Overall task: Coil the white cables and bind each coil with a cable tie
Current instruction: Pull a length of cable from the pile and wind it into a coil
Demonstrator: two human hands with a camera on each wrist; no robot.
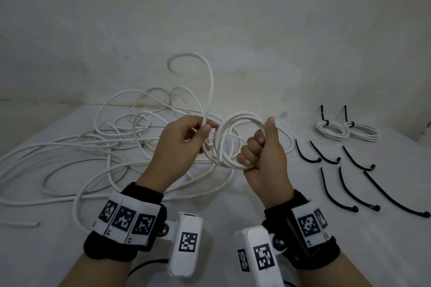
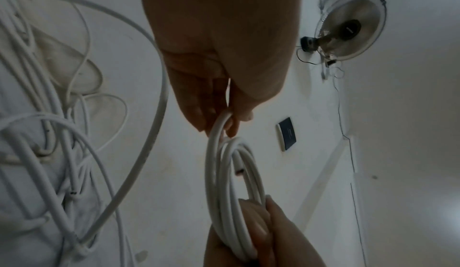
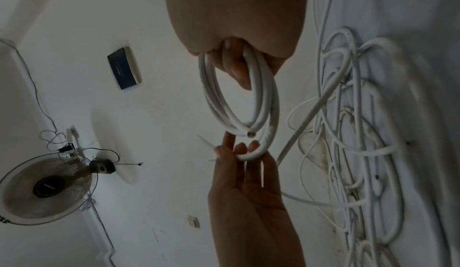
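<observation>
My right hand (image 1: 263, 161) grips a small white coil (image 1: 233, 142); loose white cable (image 1: 93, 147) sprawls left of it, black ties (image 1: 345, 177) right.

Dim, flat, greyish light; wrist views murky, soft, edges warped.

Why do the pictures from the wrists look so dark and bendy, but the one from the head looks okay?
Head view: dim, even light, table edge curved by the wide lens; the coil is sharp. Left wrist view: left hand close to the lens, dark and soft; the wall fan is clearer. Right wrist view: right hand shadowed, and the loose cables smear at the edge.
</observation>
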